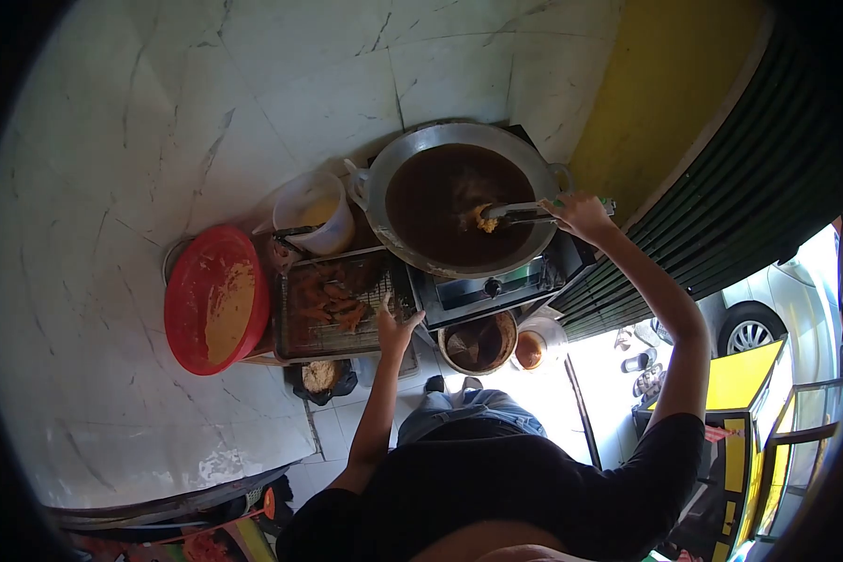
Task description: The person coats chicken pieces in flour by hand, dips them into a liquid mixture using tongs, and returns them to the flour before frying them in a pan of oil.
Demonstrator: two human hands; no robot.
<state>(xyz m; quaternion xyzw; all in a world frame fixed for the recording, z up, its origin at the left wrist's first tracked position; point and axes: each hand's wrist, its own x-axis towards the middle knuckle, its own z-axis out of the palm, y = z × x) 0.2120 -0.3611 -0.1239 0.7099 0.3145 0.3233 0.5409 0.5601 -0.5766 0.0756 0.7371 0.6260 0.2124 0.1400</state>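
Metal tongs (pixel 520 208) are gripped in my right hand (pixel 581 217), reaching over a large wok (pixel 398 239) of dark brown oil. A golden, crumbly fried piece (pixel 485 219) is at the tips of the tongs, near the oil's surface. My left hand (pixel 398 330) is at the right edge of a metal tray (pixel 295 351), thumb and index finger spread apart. Several orange-brown fried pieces (pixel 332 302) lie on the wire rack inside this tray. Beneath the wok stands a gas stove (pixel 492 286) with a knob at its front.
A red basin (pixel 185 304) with pale batter is left of the tray. Behind the tray stands a white bucket (pixel 337 229). Below the stove are a dark pot (pixel 454 361) and a container of orange liquid (pixel 531 349). A black bag (pixel 342 386) holds pale crumbs. Green shutters (pixel 721 197) curve along the right.
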